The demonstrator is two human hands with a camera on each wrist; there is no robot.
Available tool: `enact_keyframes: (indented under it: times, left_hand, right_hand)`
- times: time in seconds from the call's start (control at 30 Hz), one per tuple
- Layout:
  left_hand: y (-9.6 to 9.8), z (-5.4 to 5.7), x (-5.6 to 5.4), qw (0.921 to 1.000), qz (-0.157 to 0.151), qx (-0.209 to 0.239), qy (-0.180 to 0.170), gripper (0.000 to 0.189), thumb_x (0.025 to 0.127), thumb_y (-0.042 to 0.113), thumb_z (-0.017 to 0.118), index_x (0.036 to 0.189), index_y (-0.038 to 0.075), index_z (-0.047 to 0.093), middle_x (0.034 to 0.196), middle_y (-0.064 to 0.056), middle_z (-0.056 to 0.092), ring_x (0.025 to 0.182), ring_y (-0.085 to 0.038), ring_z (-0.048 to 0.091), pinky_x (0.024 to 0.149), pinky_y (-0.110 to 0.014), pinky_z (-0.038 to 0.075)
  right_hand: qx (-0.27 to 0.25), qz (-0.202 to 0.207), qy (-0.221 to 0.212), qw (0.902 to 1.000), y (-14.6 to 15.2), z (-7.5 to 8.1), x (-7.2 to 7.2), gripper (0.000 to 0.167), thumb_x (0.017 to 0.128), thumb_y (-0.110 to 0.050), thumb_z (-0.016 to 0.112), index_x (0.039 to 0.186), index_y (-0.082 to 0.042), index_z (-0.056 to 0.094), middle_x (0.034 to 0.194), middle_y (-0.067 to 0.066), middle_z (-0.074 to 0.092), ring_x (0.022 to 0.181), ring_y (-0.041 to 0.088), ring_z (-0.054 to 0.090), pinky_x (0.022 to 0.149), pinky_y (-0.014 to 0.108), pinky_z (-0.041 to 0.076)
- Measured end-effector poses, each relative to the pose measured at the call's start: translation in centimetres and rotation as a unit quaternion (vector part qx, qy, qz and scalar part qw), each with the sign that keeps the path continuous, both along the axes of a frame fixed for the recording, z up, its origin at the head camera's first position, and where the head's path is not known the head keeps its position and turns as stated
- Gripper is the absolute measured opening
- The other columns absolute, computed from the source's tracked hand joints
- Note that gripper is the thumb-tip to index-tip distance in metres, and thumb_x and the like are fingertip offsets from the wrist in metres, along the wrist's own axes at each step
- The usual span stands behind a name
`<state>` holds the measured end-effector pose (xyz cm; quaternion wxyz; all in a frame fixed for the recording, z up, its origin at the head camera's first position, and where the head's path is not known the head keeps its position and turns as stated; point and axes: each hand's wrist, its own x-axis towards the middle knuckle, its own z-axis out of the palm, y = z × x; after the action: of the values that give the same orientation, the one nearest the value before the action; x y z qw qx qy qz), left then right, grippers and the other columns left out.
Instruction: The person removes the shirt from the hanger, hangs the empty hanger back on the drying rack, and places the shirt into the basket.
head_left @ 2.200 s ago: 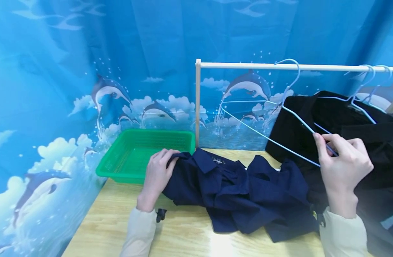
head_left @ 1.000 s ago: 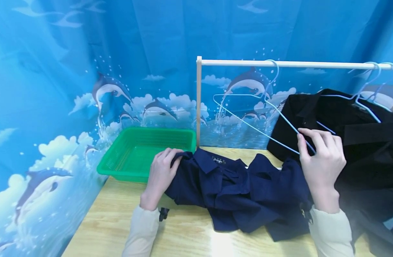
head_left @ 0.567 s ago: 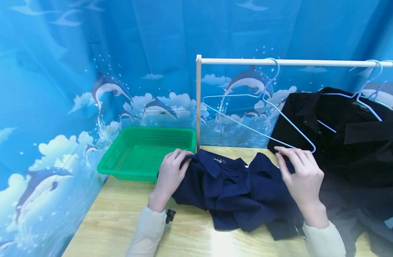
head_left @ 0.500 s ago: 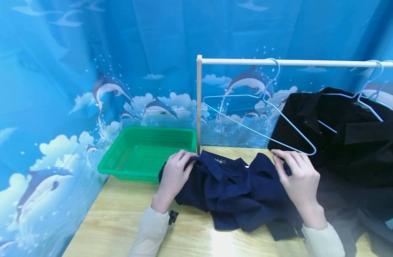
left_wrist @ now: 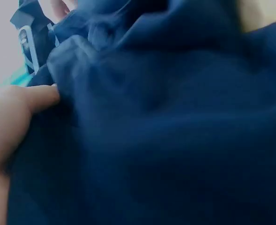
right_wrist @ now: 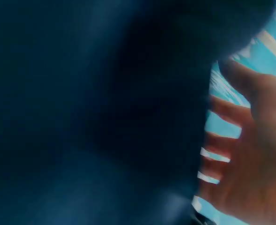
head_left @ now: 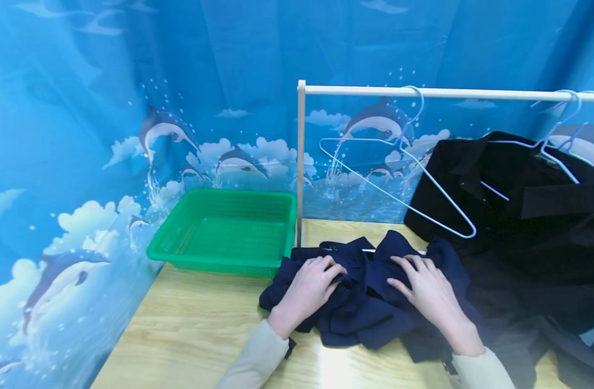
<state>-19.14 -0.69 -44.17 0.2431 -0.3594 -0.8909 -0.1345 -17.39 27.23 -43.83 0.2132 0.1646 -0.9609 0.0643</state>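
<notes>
A navy collared shirt (head_left: 370, 319) lies bunched on the table in the head view. My left hand (head_left: 309, 286) pinches its cloth near the collar, and the thumb (left_wrist: 44, 96) presses on a fold in the left wrist view. On the shirt's right half, my right hand (head_left: 425, 286) hovers with fingers apart and bent gently. In the right wrist view the dark cloth (right_wrist: 95, 117) covers much of the picture beside the spread fingers (right_wrist: 222, 143). Above both hands, a bare light-blue wire hanger (head_left: 440, 189) hangs tilted from the rail.
A green plastic basket (head_left: 221, 268) stands at the table's back left, close to the rack post (head_left: 300, 162). The white rail (head_left: 355, 91) runs rightward, carrying a black shirt (head_left: 452, 178) on further hangers. Light wood table (head_left: 180, 324) shows at the front left. A dolphin-print curtain (head_left: 229, 81) backs everything.
My right hand has let go of the hanger, now hooked on the rail, and come down left onto the shirt. My left hand has moved right, drawing the shirt's left side inward and bunching it.
</notes>
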Motion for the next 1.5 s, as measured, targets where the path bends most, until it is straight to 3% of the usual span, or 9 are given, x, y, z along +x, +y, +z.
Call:
enact_keyframes:
  times: [0.27, 0.53, 0.67, 0.83, 1.0, 1.13, 1.23, 1.37, 1.5]
  left_hand:
    - [1.6, -2.8, 0.4, 0.9949, 0.029, -0.085, -0.045, 0.017, 0.098, 0.032, 0.070, 0.111, 0.022, 0.073, 0.100, 0.005, 0.062, 0.092, -0.013, 0.063, 0.083, -0.030, 0.052]
    - [-1.2, -0.1, 0.6, 0.9951, 0.017, -0.040, -0.089, 0.032, 0.098, 0.044, 0.065, 0.119, 0.022, 0.072, 0.104, 0.001, 0.058, 0.089, -0.015, 0.060, 0.076, -0.031, 0.051]
    - [-3.6, 0.8, 1.1, 0.9930, 0.017, 0.016, -0.116, 0.043, 0.099, 0.053, 0.057, 0.130, 0.024, 0.067, 0.114, 0.000, 0.059, 0.098, -0.018, 0.060, 0.085, -0.036, 0.051]
    - [-6.5, 0.8, 1.6, 0.9935, 0.008, 0.091, -0.068, 0.041, 0.102, 0.042, 0.059, 0.136, 0.019, 0.062, 0.125, -0.003, 0.061, 0.115, -0.022, 0.059, 0.097, -0.041, 0.050]
    - [-8.8, 0.6, 1.8, 0.9900, 0.025, 0.139, -0.004, 0.025, 0.097, 0.024, 0.070, 0.120, 0.014, 0.070, 0.118, -0.006, 0.063, 0.109, -0.025, 0.059, 0.093, -0.041, 0.051]
    - [-10.1, 0.2, 2.1, 0.9849, 0.068, 0.159, 0.011, 0.009, 0.094, 0.018, 0.074, 0.100, 0.013, 0.071, 0.101, -0.004, 0.063, 0.095, -0.025, 0.059, 0.082, -0.039, 0.052]
    - [-10.7, -0.3, 2.6, 0.9798, 0.127, 0.154, 0.002, 0.016, 0.094, 0.019, 0.075, 0.085, 0.013, 0.063, 0.083, 0.001, 0.057, 0.079, -0.020, 0.055, 0.067, -0.033, 0.050]
    - [-11.3, -1.0, 3.3, 0.9672, 0.215, 0.127, -0.047, 0.031, 0.093, 0.030, 0.075, 0.077, 0.014, 0.054, 0.068, 0.005, 0.047, 0.063, -0.014, 0.046, 0.051, -0.026, 0.039]
    - [-11.7, -1.5, 3.8, 0.9515, 0.270, 0.093, -0.114, 0.042, 0.091, 0.046, 0.075, 0.089, 0.007, 0.057, 0.071, -0.001, 0.052, 0.056, -0.016, 0.049, 0.044, -0.028, 0.038]
  right_hand:
    - [0.048, 0.039, -0.062, 0.9962, -1.2, -3.0, 1.0, 0.043, 0.086, -0.022, 0.082, 0.125, -0.010, 0.069, 0.107, 0.012, 0.069, 0.092, 0.035, 0.065, 0.070, 0.050, 0.053]
    - [-0.027, 0.056, -0.060, 0.9963, 0.9, -1.4, 1.2, 0.041, 0.091, -0.027, 0.077, 0.130, -0.014, 0.068, 0.125, 0.015, 0.065, 0.113, 0.041, 0.060, 0.089, 0.059, 0.050]
    - [-0.041, 0.054, -0.068, 0.9954, 3.5, -0.4, 1.6, 0.056, 0.088, -0.038, 0.079, 0.137, -0.017, 0.061, 0.138, 0.021, 0.056, 0.122, 0.046, 0.051, 0.094, 0.067, 0.043]
    - [-0.019, 0.054, -0.152, 0.9868, 6.9, 0.4, 2.5, 0.099, 0.068, -0.056, 0.087, 0.151, -0.024, 0.044, 0.151, 0.027, 0.037, 0.131, 0.054, 0.037, 0.094, 0.077, 0.036]
    - [0.030, 0.046, -0.188, 0.9806, 7.8, -0.4, 2.8, 0.124, 0.055, -0.046, 0.097, 0.158, -0.031, 0.029, 0.156, 0.027, 0.029, 0.135, 0.056, 0.032, 0.095, 0.080, 0.033]
    - [0.058, 0.040, -0.138, 0.9879, 7.3, -1.1, 2.0, 0.122, 0.058, -0.029, 0.100, 0.158, -0.027, 0.030, 0.157, 0.026, 0.031, 0.133, 0.053, 0.040, 0.094, 0.078, 0.037]
    - [0.064, 0.026, -0.112, 0.9913, 7.1, -1.3, 1.4, 0.116, 0.060, -0.022, 0.099, 0.156, -0.024, 0.035, 0.151, 0.026, 0.040, 0.126, 0.052, 0.048, 0.091, 0.074, 0.042]
    - [0.060, 0.027, -0.091, 0.9936, 6.9, -1.2, 0.7, 0.108, 0.061, -0.016, 0.098, 0.152, -0.018, 0.041, 0.131, 0.028, 0.059, 0.104, 0.048, 0.062, 0.082, 0.065, 0.050]
    - [0.047, 0.043, -0.071, 0.9955, 6.5, -1.0, 0.1, 0.102, 0.065, -0.009, 0.095, 0.152, -0.018, 0.042, 0.120, 0.027, 0.065, 0.085, 0.040, 0.066, 0.076, 0.059, 0.053]
